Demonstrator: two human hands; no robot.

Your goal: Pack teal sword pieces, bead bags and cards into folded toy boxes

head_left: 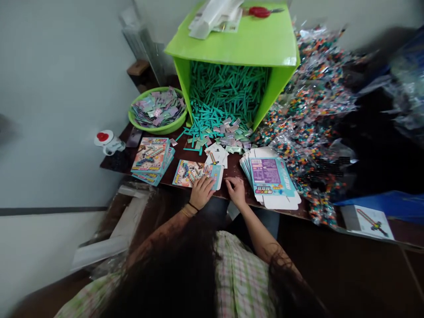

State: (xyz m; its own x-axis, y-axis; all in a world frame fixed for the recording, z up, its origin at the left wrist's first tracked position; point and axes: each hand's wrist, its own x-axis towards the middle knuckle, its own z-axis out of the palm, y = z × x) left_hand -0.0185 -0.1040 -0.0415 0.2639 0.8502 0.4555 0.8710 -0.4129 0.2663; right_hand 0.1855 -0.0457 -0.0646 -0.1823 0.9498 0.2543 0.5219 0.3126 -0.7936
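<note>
We note a printed carton lying close to the near edge of the dark surface, long axis running left to right, its pale end flap pointing right. The left hand is the nearer, resting on it palm down, fingers together and nearly straight across the carton's right half, so most of the visible print lies to the left of the fingertips; we see pressing, no wrapped grip. The right hand sits just beyond the flap end, to its right, fingers loosely curled, thumb and forefinger toward the carton; whether anything is pinched there we cannot tell. Just far of the flap, small white printed cards overlap. Materials: smooth, thin card in the stack of filled-looking cartons at left and in the fanned, flattish cartons at right, purple and blue panels showing. Farther off, a glossy green bin gapes toward us, spilling slim teal sticks; small flat sachets lie at its mouth, and crinkled clear bags of multicoloured bits heap rightward.
</note>
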